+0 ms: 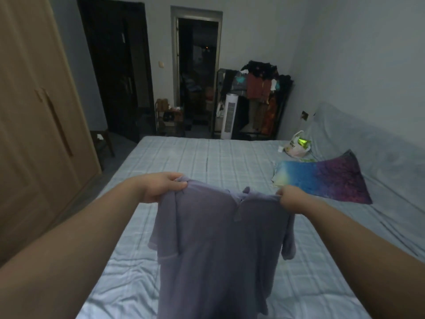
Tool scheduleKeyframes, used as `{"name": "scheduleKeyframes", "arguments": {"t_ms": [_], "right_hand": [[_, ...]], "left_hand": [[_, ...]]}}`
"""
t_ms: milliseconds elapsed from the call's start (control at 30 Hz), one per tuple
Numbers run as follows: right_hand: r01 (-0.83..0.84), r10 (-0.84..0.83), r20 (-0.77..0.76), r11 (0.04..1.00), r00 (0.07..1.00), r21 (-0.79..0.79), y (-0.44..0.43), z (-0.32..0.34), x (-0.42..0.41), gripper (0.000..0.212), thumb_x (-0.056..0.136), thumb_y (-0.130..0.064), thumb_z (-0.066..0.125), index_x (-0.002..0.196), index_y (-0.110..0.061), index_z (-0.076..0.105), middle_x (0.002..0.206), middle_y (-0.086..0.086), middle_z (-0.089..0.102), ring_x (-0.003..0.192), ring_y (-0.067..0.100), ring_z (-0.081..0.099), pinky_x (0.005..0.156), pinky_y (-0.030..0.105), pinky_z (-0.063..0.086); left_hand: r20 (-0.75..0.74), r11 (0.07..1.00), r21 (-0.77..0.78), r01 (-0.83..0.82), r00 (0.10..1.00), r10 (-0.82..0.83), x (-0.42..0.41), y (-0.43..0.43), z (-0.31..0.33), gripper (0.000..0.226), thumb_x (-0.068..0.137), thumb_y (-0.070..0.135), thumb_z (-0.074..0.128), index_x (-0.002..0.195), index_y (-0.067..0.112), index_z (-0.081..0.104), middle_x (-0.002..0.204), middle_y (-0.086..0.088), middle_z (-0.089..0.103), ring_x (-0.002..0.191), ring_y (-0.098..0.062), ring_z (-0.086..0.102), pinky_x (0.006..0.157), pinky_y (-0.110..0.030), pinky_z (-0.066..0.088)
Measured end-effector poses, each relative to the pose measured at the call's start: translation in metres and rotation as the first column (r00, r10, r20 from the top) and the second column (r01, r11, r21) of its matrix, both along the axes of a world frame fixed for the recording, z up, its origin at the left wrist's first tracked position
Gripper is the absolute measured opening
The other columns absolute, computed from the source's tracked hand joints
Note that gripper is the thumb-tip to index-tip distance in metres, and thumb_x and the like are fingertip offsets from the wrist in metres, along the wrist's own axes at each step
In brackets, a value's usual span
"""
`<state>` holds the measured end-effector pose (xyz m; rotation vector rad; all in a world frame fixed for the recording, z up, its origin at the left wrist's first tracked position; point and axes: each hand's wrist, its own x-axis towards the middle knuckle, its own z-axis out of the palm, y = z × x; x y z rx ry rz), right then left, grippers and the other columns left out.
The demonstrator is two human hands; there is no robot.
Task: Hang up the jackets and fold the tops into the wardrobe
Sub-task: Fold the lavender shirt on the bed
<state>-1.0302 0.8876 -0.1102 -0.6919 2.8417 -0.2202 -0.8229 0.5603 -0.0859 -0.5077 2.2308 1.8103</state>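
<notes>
Around me the bed [230,157] fills the middle of the view under a pale checked sheet. At 9 o'clock stands the wardrobe [34,111], its wooden doors closed. At 11 o'clock is a dark door [115,65], and at 12 o'clock an open doorway [197,72] onto a dim room. A low rack [169,118] with shoes sits between them. At 1 o'clock a clothes rack [259,97] is heaped with garments, with a white tower fan [230,116] just beside it. At 2 o'clock a plastic bag [296,145] lies on the bed near a blue-and-purple pillow [326,178]. Nothing lies on the sheet directly under my arms.

The top [218,245] is a greyish-purple short-sleeved shirt with a collar and a short placket. I hold it up above the bed at 6 o'clock, hanging straight down, its hem cut off by the lower edge of the view. My left hand [161,187] pinches one shoulder; my right hand [292,199] is clenched on the other.

Counted: one top, two hands, one pillow, one bag, one fan.
</notes>
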Motion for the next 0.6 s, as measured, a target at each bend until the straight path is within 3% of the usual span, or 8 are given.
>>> {"name": "scheduleKeyframes", "arguments": {"t_ms": [67, 167, 233, 300, 367, 467, 533, 600], "right_hand": [[-0.039, 0.038, 0.012, 0.951, 0.999, 0.307, 0.001, -0.009, 0.010, 0.030, 0.096, -0.017, 0.048, 0.117, -0.003, 0.065, 0.122, 0.018, 0.064, 0.116, 0.031, 0.060, 0.090, 0.032, 0.045], [-0.052, 0.025, 0.081, 0.937, 0.996, 0.347, 0.003, -0.016, 0.019, 0.033, 0.098, -0.018, 0.045, 0.124, -0.005, 0.060, 0.126, 0.019, 0.061, 0.117, 0.029, 0.058, 0.091, 0.031, 0.044], [-0.026, -0.008, 0.170, 0.980, 0.985, 0.197, 0.011, -0.018, 0.018, 0.021, 0.094, -0.010, 0.042, 0.102, -0.012, 0.062, 0.098, 0.014, 0.061, 0.096, 0.025, 0.059, 0.070, 0.025, 0.043], [0.110, -0.034, 0.350, 0.974, 0.936, -0.198, 0.020, -0.023, 0.013, 0.017, 0.085, -0.006, 0.049, 0.081, -0.009, 0.065, 0.084, 0.010, 0.062, 0.078, 0.020, 0.059, 0.061, 0.023, 0.041], [0.359, 0.087, 0.549, 0.670, 0.831, -0.650, 0.028, -0.025, 0.008, 0.023, 0.068, -0.006, 0.065, 0.088, -0.003, 0.074, 0.095, 0.024, 0.070, 0.081, 0.028, 0.065, 0.074, 0.034, 0.048], [0.575, 0.338, 0.654, 0.311, 0.677, -0.757, 0.037, -0.018, -0.001, 0.078, 0.043, -0.022, 0.085, 0.113, 0.007, 0.067, 0.107, 0.025, 0.067, 0.095, 0.034, 0.065, 0.085, 0.043, 0.047], [0.578, 0.374, 0.650, 0.298, 0.661, -0.759, 0.035, -0.005, 0.003, 0.053, 0.071, -0.028, 0.077, 0.113, 0.003, 0.068, 0.105, 0.020, 0.069, 0.095, 0.030, 0.067, 0.084, 0.039, 0.049], [0.402, 0.258, 0.522, 0.400, 0.813, -0.824, 0.031, 0.008, 0.004, 0.018, 0.082, -0.024, 0.071, 0.093, -0.011, 0.066, 0.087, 0.008, 0.066, 0.080, 0.019, 0.063, 0.072, 0.032, 0.045]], "left_hand": [[-0.131, 0.994, -0.100, -0.043, 0.991, 0.029, -0.004, 0.011, -0.008, 0.021, 0.100, 0.028, 0.058, 0.114, 0.020, 0.069, 0.112, -0.003, 0.073, 0.105, -0.020, 0.070, 0.092, -0.038, 0.055], [-0.273, 0.986, -0.102, -0.128, 0.957, 0.096, -0.009, 0.014, -0.025, 0.019, 0.101, 0.022, 0.054, 0.106, 0.021, 0.072, 0.107, -0.005, 0.073, 0.104, -0.023, 0.068, 0.093, -0.040, 0.053], [-0.288, 0.984, 0.030, -0.175, 0.941, 0.176, -0.008, 0.007, -0.033, 0.020, 0.098, 0.019, 0.056, 0.108, 0.020, 0.073, 0.112, -0.009, 0.072, 0.105, -0.027, 0.067, 0.094, -0.041, 0.050], [-0.305, 0.967, 0.152, -0.206, 0.920, 0.245, -0.005, -0.003, -0.036, 0.023, 0.092, 0.018, 0.060, 0.112, 0.012, 0.070, 0.110, -0.013, 0.069, 0.100, -0.029, 0.062, 0.087, -0.040, 0.046], [-0.340, 0.956, 0.203, -0.212, 0.900, 0.272, -0.001, -0.010, -0.032, 0.021, 0.095, 0.009, 0.057, 0.113, 0.004, 0.065, 0.102, -0.015, 0.065, 0.094, -0.026, 0.059, 0.079, -0.036, 0.046], [-0.364, 0.968, 0.181, -0.173, 0.903, 0.229, 0.002, -0.016, -0.018, 0.023, 0.090, -0.008, 0.052, 0.097, 0.010, 0.065, 0.089, -0.011, 0.064, 0.081, -0.022, 0.061, 0.070, -0.032, 0.048], [-0.303, 0.981, 0.096, -0.170, 0.934, 0.191, -0.003, -0.020, -0.008, 0.029, 0.074, -0.014, 0.054, 0.084, 0.012, 0.064, 0.083, -0.012, 0.061, 0.075, -0.022, 0.060, 0.065, -0.032, 0.046], [-0.203, 0.987, -0.004, -0.160, 0.967, 0.155, -0.004, -0.021, 0.004, 0.035, 0.056, -0.009, 0.053, 0.086, 0.007, 0.062, 0.082, -0.014, 0.059, 0.073, -0.025, 0.059, 0.062, -0.031, 0.044]]}}
